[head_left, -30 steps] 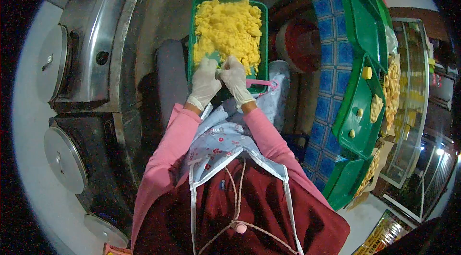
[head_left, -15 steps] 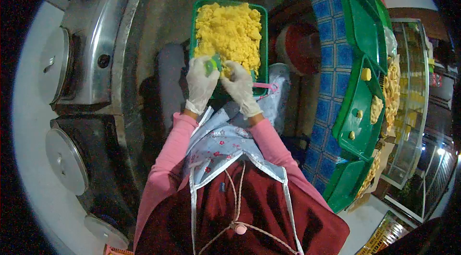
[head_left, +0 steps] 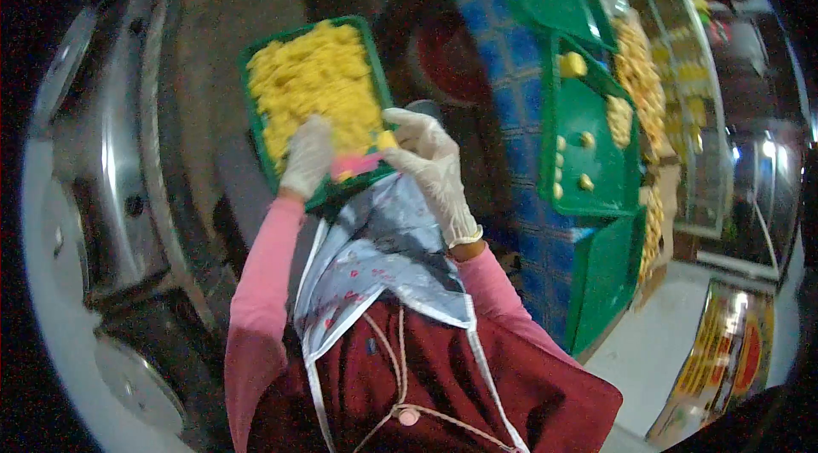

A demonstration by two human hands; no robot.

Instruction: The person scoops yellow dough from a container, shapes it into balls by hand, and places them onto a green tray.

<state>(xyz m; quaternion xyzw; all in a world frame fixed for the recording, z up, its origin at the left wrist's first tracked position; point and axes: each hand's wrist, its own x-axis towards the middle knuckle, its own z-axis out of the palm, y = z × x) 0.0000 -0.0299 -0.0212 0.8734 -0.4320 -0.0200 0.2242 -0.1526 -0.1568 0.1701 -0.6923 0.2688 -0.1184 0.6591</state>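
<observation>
A green tray heaped with yellow mash rests on my lap. My left hand, in a white glove, lies on the mash at the tray's near edge with its fingers curled down. What is under it is hidden. A pink utensil lies right beside that hand on the near rim. My right hand, also gloved, is raised just right of the tray and pinches a small yellow lump between its fingertips.
To the right, a blue tiled counter carries a green tray with a few yellow pieces, and rows of yellow pieces lie beyond it. More green trays lean nearby. A large steel cooker stands at the left.
My view has swung to the right. My right hand has come off the mash with a small yellow lump in it. My left hand has stayed at the tray's near edge.
</observation>
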